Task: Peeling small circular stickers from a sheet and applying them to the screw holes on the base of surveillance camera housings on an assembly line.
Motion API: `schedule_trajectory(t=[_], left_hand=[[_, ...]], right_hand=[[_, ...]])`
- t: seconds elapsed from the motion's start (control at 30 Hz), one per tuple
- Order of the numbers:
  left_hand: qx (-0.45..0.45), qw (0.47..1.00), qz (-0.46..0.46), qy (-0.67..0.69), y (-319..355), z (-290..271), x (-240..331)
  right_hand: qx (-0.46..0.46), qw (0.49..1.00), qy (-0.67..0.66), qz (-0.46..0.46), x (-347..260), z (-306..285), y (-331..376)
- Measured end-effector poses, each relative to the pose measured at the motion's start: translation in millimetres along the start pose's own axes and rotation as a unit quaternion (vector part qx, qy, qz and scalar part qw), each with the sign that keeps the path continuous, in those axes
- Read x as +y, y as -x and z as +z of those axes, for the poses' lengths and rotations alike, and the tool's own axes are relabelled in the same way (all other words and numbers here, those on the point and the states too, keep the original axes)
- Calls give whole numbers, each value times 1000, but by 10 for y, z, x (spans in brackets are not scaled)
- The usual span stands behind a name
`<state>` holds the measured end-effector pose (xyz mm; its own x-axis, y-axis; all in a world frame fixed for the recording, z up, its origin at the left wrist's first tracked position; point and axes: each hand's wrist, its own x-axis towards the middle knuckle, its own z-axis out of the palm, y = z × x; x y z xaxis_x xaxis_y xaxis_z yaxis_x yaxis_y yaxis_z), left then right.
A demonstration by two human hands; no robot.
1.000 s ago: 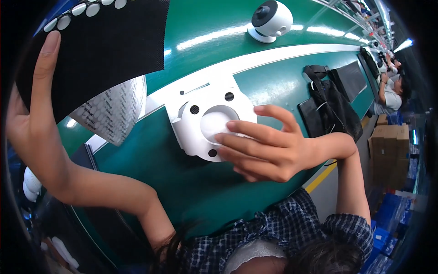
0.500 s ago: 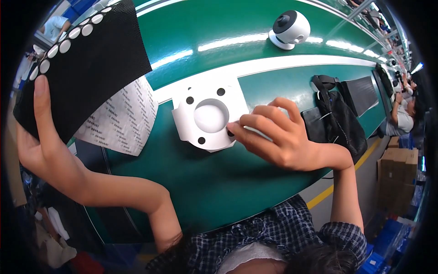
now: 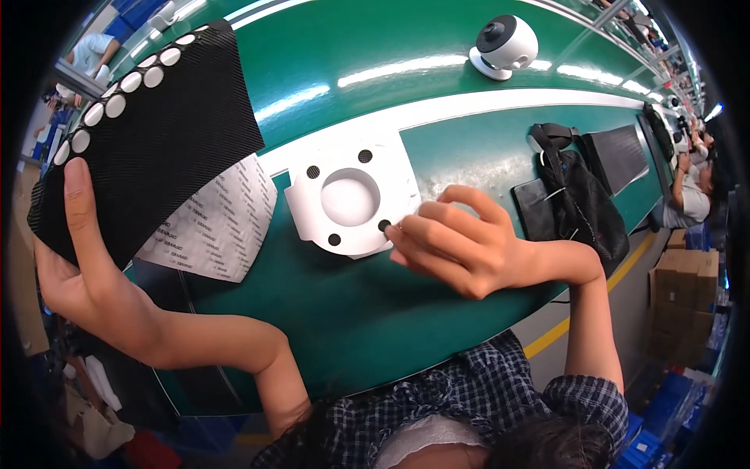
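In my left hand [image 3: 98, 270] is a black textured sheet [image 3: 168, 129] with rows of round holes along its far edge, gripped at its left corner with the thumb on top. Printed white backing paper [image 3: 219, 219] hangs below the sheet. A white plastic part [image 3: 305, 207] with a large round opening lies on the green table, several small black round pads [image 3: 334, 240] spaced around that opening. My right hand [image 3: 469, 242] is at the part's right side with its fingers curled in, the fingertips beside the lower right pad [image 3: 384, 226]. Nothing shows between those fingertips.
A white, round-headed camera [image 3: 506, 45] stands on the far side of the table. Right of my right hand lie a black bag [image 3: 582, 199], a dark flat phone-like object [image 3: 535, 213] and a dark sheet [image 3: 617, 160]. Cardboard boxes [image 3: 683, 285] stand beyond the right edge.
My right fingertips have come off the lower right pad, which now shows fully. My left hand and the black sheet have shifted slightly right and down; the white part appears slightly further left.
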<state>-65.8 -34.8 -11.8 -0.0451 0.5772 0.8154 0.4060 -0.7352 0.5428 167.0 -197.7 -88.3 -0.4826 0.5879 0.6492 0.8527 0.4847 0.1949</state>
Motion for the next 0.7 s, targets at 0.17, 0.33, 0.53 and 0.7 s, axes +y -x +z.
schedule_trajectory(t=[0.17,0.33,0.53,0.7], left_hand=[[6,1000,29,-12,-13,-24,-77],[4,999,33,-1,-27,-12,-122],[-7,1000,9,-12,-23,1,-118],[-6,999,41,-13,-37,34,-99]], right_hand=[[32,997,-53,37,1,-10,68],[-33,996,-55,59,60,2,6],[-59,993,-73,65,102,-27,-119],[-44,948,-209,236,200,-54,-250]])
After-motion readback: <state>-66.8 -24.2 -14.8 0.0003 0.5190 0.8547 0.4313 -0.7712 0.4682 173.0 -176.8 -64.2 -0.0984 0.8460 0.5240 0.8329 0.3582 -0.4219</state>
